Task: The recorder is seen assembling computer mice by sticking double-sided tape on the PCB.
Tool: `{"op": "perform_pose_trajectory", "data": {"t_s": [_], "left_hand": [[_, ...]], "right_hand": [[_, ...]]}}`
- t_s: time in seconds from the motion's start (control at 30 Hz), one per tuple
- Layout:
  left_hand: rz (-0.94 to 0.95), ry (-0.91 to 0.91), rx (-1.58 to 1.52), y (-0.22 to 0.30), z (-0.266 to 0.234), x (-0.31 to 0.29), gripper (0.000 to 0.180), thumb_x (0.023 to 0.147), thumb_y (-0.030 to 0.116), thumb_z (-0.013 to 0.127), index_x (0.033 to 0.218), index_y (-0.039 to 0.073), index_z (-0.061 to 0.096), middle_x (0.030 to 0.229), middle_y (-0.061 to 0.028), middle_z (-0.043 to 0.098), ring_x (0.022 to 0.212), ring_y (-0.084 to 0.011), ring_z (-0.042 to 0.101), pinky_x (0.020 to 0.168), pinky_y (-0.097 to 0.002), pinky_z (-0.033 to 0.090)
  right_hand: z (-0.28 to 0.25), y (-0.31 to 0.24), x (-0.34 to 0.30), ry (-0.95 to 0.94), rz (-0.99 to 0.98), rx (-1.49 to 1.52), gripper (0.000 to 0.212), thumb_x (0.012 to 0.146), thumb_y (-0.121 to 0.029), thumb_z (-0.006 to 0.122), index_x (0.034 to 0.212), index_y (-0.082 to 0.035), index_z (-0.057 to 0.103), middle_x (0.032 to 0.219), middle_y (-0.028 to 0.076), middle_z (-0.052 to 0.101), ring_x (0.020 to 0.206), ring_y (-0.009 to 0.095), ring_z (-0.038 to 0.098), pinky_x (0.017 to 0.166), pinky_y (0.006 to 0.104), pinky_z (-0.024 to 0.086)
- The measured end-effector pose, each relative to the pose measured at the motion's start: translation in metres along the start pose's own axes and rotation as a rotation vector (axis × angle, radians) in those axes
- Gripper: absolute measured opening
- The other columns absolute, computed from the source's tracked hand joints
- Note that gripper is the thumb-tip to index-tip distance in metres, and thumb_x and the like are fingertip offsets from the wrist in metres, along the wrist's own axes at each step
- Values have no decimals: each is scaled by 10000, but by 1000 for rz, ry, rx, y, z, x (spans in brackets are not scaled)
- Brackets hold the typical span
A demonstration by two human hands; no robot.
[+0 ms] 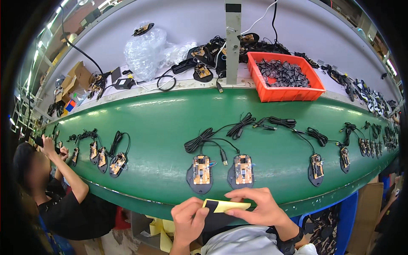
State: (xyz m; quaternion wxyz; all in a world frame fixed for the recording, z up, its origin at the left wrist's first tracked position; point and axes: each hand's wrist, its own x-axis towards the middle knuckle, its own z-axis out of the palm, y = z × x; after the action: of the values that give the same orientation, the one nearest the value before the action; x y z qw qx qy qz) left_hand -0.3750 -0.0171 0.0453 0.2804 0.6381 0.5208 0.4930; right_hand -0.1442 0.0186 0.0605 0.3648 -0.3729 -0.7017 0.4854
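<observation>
1. Left hand (189, 219): the fingers are curled inward, and the thumb and forefinger are closed in a pinch on the dark end of a yellow strip (223, 207).
2. Right hand (259, 208): half open, with the thumb laid along the near face of the strip and the forefinger arched above its upper edge; the pale end sits between thumb and fingers. The contact behind the strip is hidden. A dark wristband (292, 243) encircles the wrist.
3. The yellow strip: spans the gap between the two hands, roughly level, in front of the near edge of the green work surface (157, 159).
4. Just beyond the hands: two computer-mouse bases with exposed circuit boards, the left-hand base (199, 174) beyond the left hand and the right-hand base (241, 172) beyond the right. Bundled black cables (199, 140) with plugs lie behind them.
5. To the right of the hands: further mouse bases (315, 170) in a row, and, below the surface, a blue bin (350, 212) near the right forearm.
6. Well left of the hands: another group of mouse bases (117, 164) and a co-worker in black (63, 216).
7. Far beyond the right hand: an orange-red tray (289, 95) filled with small dark parts (282, 74).
8. Far beyond the left hand: a clear plastic bag (146, 51).
</observation>
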Motion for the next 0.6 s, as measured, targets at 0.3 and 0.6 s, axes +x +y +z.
{"op": "perform_pose_trajectory", "data": {"t_s": [0.3,0.6], "left_hand": [[-48,-131,-22,11,-1,-12,89,909,2,759,899,-46,685,767,-125,693,599,-243,653,555,-317,486],[41,-140,16,6,6,-4,118,876,3,800,865,-21,684,740,-122,693,577,-241,650,530,-325,481]], "right_hand": [[3,-2,8,114,-147,17,335,857,-54,850,1175,6,762,1043,134,752,907,249,710,775,349,569],[1,-4,4,185,-207,-78,336,826,-55,863,1146,15,788,1024,135,740,860,243,708,749,338,565]]}}
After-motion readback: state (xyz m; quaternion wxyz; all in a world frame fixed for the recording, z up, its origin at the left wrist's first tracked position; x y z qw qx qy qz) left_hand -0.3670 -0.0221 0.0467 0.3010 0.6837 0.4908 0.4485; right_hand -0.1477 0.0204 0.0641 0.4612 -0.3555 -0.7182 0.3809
